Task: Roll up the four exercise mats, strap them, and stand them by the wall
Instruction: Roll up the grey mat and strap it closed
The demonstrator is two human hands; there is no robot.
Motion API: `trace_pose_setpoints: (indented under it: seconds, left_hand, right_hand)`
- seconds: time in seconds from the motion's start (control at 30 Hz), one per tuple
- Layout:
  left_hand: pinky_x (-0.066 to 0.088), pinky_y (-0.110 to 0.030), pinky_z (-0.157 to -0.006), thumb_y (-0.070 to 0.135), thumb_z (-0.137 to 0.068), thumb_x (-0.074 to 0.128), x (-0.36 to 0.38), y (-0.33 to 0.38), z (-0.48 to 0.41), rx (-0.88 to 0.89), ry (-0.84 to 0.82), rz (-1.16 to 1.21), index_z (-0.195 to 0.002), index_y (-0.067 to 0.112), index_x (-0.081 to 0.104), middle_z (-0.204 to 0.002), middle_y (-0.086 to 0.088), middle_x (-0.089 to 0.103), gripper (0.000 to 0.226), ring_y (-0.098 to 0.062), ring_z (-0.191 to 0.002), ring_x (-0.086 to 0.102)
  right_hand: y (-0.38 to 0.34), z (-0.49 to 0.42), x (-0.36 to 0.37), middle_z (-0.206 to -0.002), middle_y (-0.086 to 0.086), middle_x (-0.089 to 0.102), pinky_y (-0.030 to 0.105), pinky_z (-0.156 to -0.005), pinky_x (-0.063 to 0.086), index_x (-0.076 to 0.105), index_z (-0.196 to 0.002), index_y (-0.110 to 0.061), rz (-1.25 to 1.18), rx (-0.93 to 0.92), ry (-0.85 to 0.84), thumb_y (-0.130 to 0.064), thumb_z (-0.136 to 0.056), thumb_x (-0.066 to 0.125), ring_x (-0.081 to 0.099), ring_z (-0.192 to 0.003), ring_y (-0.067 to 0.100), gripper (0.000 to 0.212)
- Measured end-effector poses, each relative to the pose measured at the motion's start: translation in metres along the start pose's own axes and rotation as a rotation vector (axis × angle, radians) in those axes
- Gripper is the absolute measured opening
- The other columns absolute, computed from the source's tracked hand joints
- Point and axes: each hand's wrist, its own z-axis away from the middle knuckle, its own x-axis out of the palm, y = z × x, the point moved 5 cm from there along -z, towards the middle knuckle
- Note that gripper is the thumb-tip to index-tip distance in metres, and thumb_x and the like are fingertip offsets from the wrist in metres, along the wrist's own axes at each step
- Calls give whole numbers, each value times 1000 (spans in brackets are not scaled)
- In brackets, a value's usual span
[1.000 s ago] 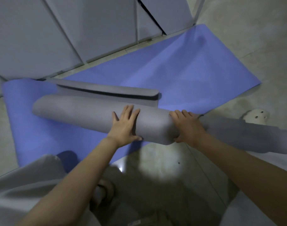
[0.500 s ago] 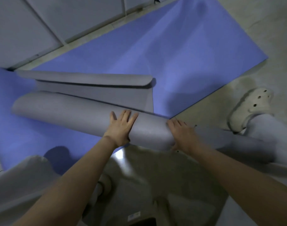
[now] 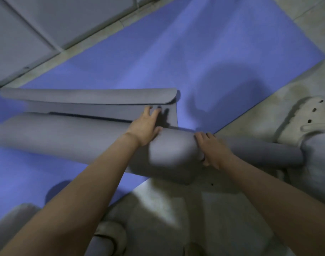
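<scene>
A grey exercise mat [image 3: 69,137] lies partly rolled into a thick roll across a flat purple-blue mat [image 3: 204,52]. Its unrolled tail [image 3: 95,109] runs away from me and ends in a curled far edge [image 3: 87,96]. My left hand [image 3: 145,126] presses flat on top of the roll, fingers straight and reaching over onto the tail. My right hand [image 3: 211,148] cups the roll's right end, fingers bent around it. A second rolled grey mat [image 3: 259,152] lies on the floor to the right of that end.
Grey wall panels [image 3: 37,24] and a pale baseboard run along the top left. Concrete floor [image 3: 176,209] lies in front of me. My right foot in a white clog [image 3: 306,119] stands at the right, and my left foot [image 3: 110,237] is at the bottom.
The roll has turned forward over the tail, which is shorter now. My left hand has slid further over the top. The camera has come closer and tilted down.
</scene>
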Motion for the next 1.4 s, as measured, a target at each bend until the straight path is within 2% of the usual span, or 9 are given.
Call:
trace_pose_setpoints:
  seconds: [0.2, 0.33, 0.43, 0.57, 0.83, 1.0, 1.13, 1.23, 1.4]
  left_hand:
    - [47, -44, -88, 10, -86, 65, -23, -8, -55, -70, 112, -56, -152, 19, 3, -158, -14, -10, 92, -40, -126, 44]
    - [46, -41, -84, 18, -85, 66, -31, -13, -79, -166, 45, -207, -152, 18, -7, -157, -16, 10, 99, -37, -116, 54]
    - [44, -41, -85, 24, -89, 60, -29, -10, -86, -179, 6, -304, -147, 11, 19, -139, -17, 39, 73, -38, -112, 55]
    - [41, -43, -77, 19, -98, 44, -60, 0, -85, -160, 195, -366, -120, 4, 48, -121, -18, 54, 27, -41, -106, 57]
    - [30, -40, -55, 23, -93, 31, -156, 18, -47, 24, 664, -233, -109, 0, 55, -101, -23, 57, 37, -46, -71, 59]
    - [32, -35, -44, 26, -84, 30, -210, 22, -13, 115, 830, -229, -92, 1, 58, -81, -21, 59, 38, -41, -49, 55]
    - [36, -34, -43, 25, -84, 35, -221, 17, 16, 87, 894, -235, -94, 1, 59, -83, -19, 61, 35, -40, -50, 57]
    - [34, -39, -49, 10, -88, 57, -210, 9, 28, 15, 857, -148, -101, -1, 58, -96, -22, 59, 17, -44, -61, 58]
    - [40, -45, -56, 1, -88, 51, -137, -5, 28, -17, 601, 46, -113, 3, 45, -122, -19, 41, 26, -45, -72, 55]
  right_hand:
    - [3, -17, 16, -140, 12, 35, 40, -104, 37, 24, -138, -9, 5, 3, -41, -28, -71, 80, 38, -125, 31, 89]
    - [6, -23, 17, -143, 11, 31, 40, -107, 34, 21, -141, -11, -5, -9, -47, -28, -72, 80, 35, -127, 31, 92]
    - [8, -27, 18, -141, 12, 32, 41, -105, 34, 21, -141, -12, 15, -19, -52, -28, -73, 78, 35, -127, 31, 91]
    - [11, -28, 12, -140, 10, 34, 40, -101, 38, 24, -139, -13, 2, -17, -50, -26, -75, 76, 37, -125, 30, 83]
    - [14, -31, -46, -128, 11, 45, 35, -88, 43, 35, -129, -10, 63, 75, 122, -32, -71, 76, 49, -114, 29, 75]
    - [28, -39, -110, -59, 16, 56, 32, -37, 45, 59, -72, -1, 92, 115, 471, -2, -18, 87, 56, -45, 33, 60]
    - [37, -50, -126, -69, 17, 56, 34, -44, 44, 42, -87, -5, 139, 112, 464, -6, -8, 84, 56, -53, 33, 89]
    - [22, -54, -136, -71, 16, 57, 33, -46, 44, 40, -87, -6, 198, 53, 530, -1, -21, 76, 57, -57, 33, 76]
    - [-1, -54, -111, -67, 13, 60, 29, -45, 45, 40, -88, -7, 223, -35, 638, 4, -47, 37, 57, -52, 28, 43]
